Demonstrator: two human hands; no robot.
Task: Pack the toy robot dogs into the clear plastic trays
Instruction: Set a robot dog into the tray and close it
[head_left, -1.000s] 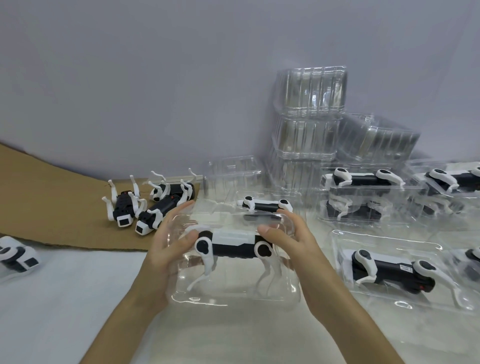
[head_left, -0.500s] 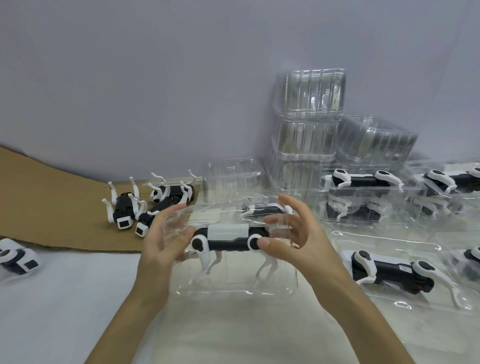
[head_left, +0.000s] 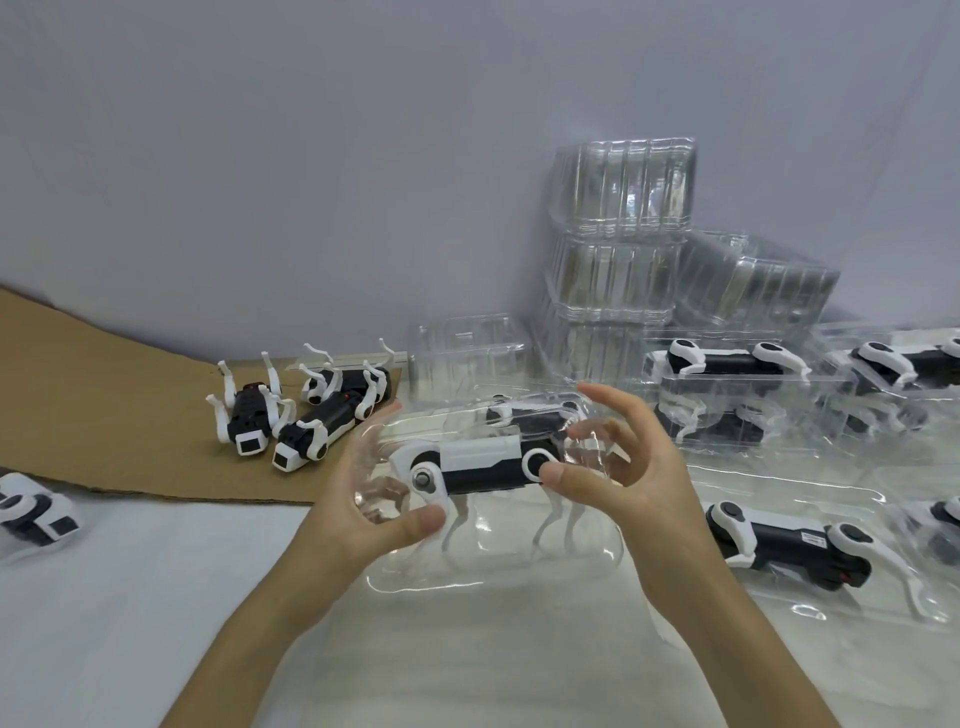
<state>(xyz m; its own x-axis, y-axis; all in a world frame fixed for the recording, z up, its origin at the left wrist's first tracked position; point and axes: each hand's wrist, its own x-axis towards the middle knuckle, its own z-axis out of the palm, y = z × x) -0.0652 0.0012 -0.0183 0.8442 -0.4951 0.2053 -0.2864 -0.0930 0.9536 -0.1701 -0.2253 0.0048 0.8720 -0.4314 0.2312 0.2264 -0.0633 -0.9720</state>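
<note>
I hold a clear plastic tray (head_left: 493, 566) tilted up off the white table, with a black-and-white toy robot dog (head_left: 483, 462) seated in it. My left hand (head_left: 353, 519) grips the tray's left end, thumb in front and fingers behind the plastic. At the right end, my right hand (head_left: 639, 467) pinches the tray, its thumb by the dog's hip. Three loose dogs (head_left: 317, 426) lie legs-up on brown cardboard (head_left: 104, 405) to the left. One more dog (head_left: 36, 512) lies at the left edge.
Packed trays with dogs lie on the right (head_left: 789, 540) and far right (head_left: 722, 364). A stack of empty clear trays (head_left: 618, 234) stands against the wall. One empty tray (head_left: 467, 348) sits behind my hands, and a further packed dog (head_left: 524, 415) shows behind the held tray.
The tray with the dog lay flat under both hands; now its far edge is raised and it tilts toward me. My fingers have shifted behind the plastic.
</note>
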